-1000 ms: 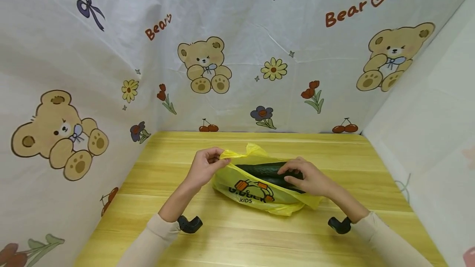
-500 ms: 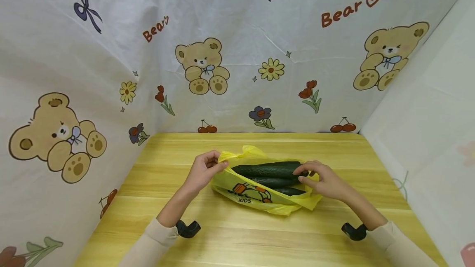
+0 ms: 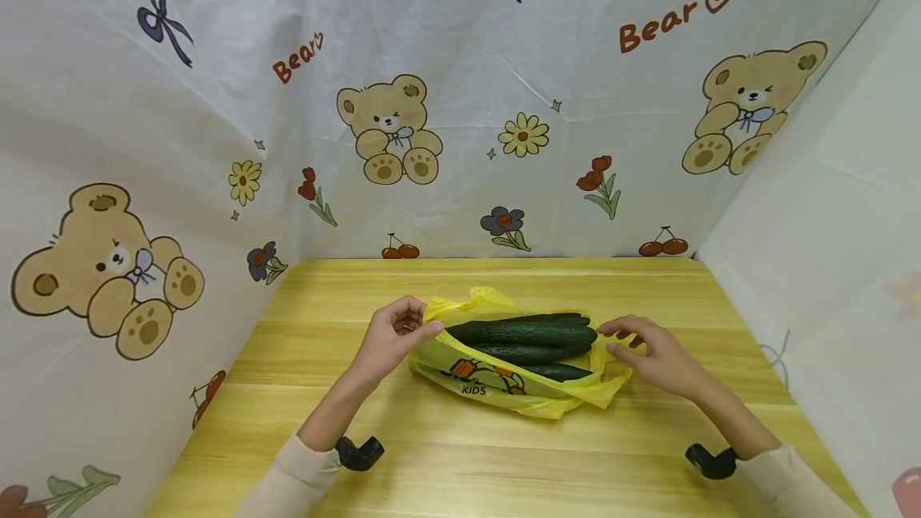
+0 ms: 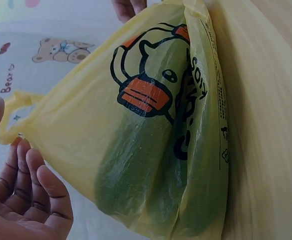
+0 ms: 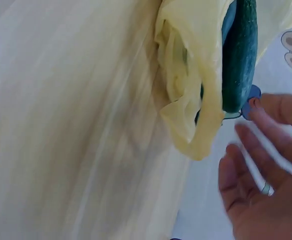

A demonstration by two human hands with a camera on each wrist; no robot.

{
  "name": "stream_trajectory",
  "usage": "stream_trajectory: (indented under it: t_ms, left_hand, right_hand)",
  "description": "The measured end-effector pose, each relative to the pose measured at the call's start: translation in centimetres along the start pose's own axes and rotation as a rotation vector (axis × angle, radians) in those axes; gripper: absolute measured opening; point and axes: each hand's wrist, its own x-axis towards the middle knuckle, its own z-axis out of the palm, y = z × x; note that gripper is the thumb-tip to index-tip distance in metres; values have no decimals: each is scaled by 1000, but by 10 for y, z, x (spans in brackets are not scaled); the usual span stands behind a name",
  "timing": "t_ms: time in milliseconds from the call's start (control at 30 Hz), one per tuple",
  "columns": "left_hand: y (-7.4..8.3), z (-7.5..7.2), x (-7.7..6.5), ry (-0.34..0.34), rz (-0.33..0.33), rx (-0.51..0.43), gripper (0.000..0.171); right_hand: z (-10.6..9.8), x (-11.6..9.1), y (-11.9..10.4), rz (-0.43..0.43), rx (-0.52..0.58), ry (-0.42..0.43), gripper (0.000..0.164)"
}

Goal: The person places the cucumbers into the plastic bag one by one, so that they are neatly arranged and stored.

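Note:
A yellow plastic bag (image 3: 432, 370) printed with a cartoon and "KIDS" lies on its side on the table, mouth gaping. Several dark green cucumbers (image 3: 518, 332) lie together inside it, their right ends near the opening. At the bag's left corner, my left hand (image 3: 392, 338) touches the plastic; in the left wrist view its thumb and fingers are apart around the bag's handle loop (image 4: 20, 102). My right hand (image 3: 658, 354) hovers just past the cucumbers' right ends, fingers loosely bent. In the right wrist view nothing lies between its thumb and fingers, and a cucumber (image 5: 240, 60) ends beside the fingertips.
The wooden table (image 3: 496, 470) runs up to a white cloth backdrop (image 3: 460, 14) printed with bears and flowers at the back and left. A pale panel (image 3: 849, 262) stands on the right. Black wrist cameras (image 3: 360, 454) sit at both wrists.
My right hand has drawn away rightward, off the cucumbers and past the bag's right end. More of the cucumbers shows in the mouth. The left hand stays by the left corner.

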Motion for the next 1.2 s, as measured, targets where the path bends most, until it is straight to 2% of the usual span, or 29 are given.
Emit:
stream_trajectory:
  t_ms: [167,333,400,467,567,667,767,867,1000,1133,1200]
  left_hand:
    - [0,1,-1,10,4,24,19]
    - [-2,3,-1,3,-2,34,16]
    - [-3,4,0,-1,9,43,14]
    - [-2,4,1,-3,24,55,14]
    - [-1,5,3,12,42,66,17]
    - [-1,8,8,46,44,59,21]
    - [-2,11,15,101,29,40,21]
    - [-2,10,24,165,4,-8,24]
    - [-3,6,41,254,-33,-101,27]
    - [-2,7,62,322,-68,-154,20]
    - [-2,10,71,336,-86,-162,24]
  right_hand:
    - [-1,-1,11,159,9,-25,44]
    - [5,-3,24,330,71,-157,57]
    - [8,-4,29,363,108,-179,52]
    - [9,-3,31,369,133,-141,42]
    - [6,0,31,314,115,-20,27]
    - [-5,7,28,274,73,111,27]
    - [-18,20,23,274,53,198,29]
    - [-29,36,21,332,79,241,33]
    - [-41,58,23,413,188,272,39]
    - [-52,75,29,421,255,313,38]
    - [-58,84,32,427,271,348,36]
